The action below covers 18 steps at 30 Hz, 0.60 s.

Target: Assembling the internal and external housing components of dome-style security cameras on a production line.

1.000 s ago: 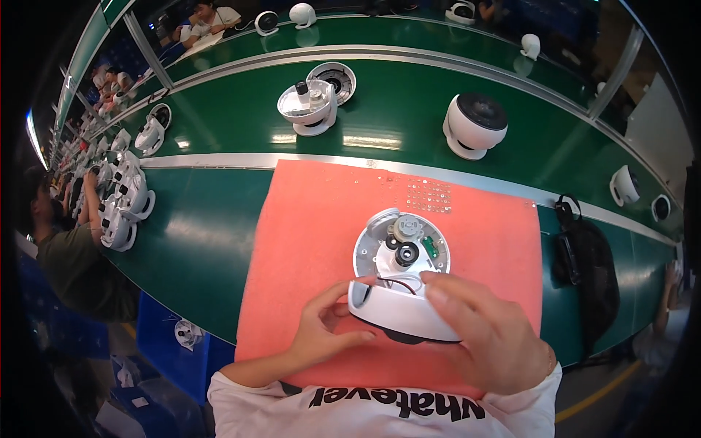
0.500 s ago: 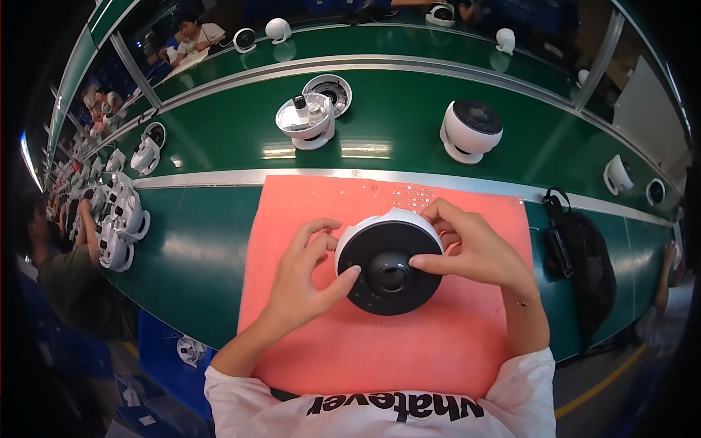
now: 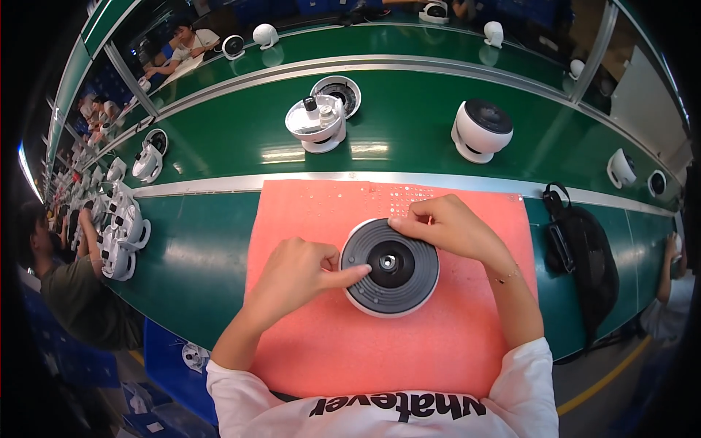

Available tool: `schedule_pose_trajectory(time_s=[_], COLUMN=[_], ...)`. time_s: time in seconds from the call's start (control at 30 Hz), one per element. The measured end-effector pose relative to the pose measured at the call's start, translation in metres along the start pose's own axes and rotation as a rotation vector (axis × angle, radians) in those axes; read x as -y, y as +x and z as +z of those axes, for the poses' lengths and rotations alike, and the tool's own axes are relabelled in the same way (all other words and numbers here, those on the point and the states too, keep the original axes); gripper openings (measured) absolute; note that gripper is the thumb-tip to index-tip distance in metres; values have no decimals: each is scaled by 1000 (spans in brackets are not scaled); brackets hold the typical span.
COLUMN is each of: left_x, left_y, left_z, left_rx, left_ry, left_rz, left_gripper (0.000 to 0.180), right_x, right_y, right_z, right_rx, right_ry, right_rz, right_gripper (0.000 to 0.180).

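Between my hands, over the pink foam mat (image 3: pixel 321 350), is a round white device (image 3: pixel 413 290). Its dark face points up and shows grey concentric rings around a black centre with a shiny metal middle. My left hand (image 3: pixel 296 274) is at the left side, thumb laid across the face almost to the centre, other fingers curled by the rim. On the upper right rim, my right hand (image 3: pixel 449 228) pinches the edge between thumb and bent fingers. The underside is hidden, so I cannot tell whether it rests on the mat.
Small shiny dots (image 3: pixel 412 193) sit along the mat's far edge. Beyond, a green conveyor belt (image 3: pixel 401 117) carries an opened white device (image 3: pixel 314 128) and a closed one (image 3: pixel 480 131). A black bag (image 3: pixel 584 255) lies right. Several white units (image 3: pixel 120 237) and a person (image 3: pixel 73 292) are at left.
The device's face has tipped upward, so its rings and metal middle now show. My right thumb has moved from near the centre to the upper rim. My left fingers have curled in more.
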<state>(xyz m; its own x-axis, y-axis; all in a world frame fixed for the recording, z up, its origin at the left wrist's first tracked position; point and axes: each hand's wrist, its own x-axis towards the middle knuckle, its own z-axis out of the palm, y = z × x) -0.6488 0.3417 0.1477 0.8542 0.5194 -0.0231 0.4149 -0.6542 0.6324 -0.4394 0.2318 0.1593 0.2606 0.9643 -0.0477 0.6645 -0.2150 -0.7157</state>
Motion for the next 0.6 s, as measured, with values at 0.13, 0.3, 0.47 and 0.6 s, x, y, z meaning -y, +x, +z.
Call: schedule_pose_trajectory(time_s=[0.13,0.3,0.47,0.6], left_x=[9,13,25,31], left_y=[8,-1,-4,-7], left_z=[-12,-13,-14,-20], left_rx=[62,13,-57,-43], left_ry=[85,111,136,152], left_rz=[25,59,104,96], left_gripper=[51,50,49,47], right_x=[-2,9,11,38], right_y=[12,7,-3,-14], right_z=[6,8,23,30], right_rx=[50,70,-182,-235], right_ry=[94,-130,-276,-344], right_rz=[38,-45,-244,-603], right_gripper=[46,48,34,49])
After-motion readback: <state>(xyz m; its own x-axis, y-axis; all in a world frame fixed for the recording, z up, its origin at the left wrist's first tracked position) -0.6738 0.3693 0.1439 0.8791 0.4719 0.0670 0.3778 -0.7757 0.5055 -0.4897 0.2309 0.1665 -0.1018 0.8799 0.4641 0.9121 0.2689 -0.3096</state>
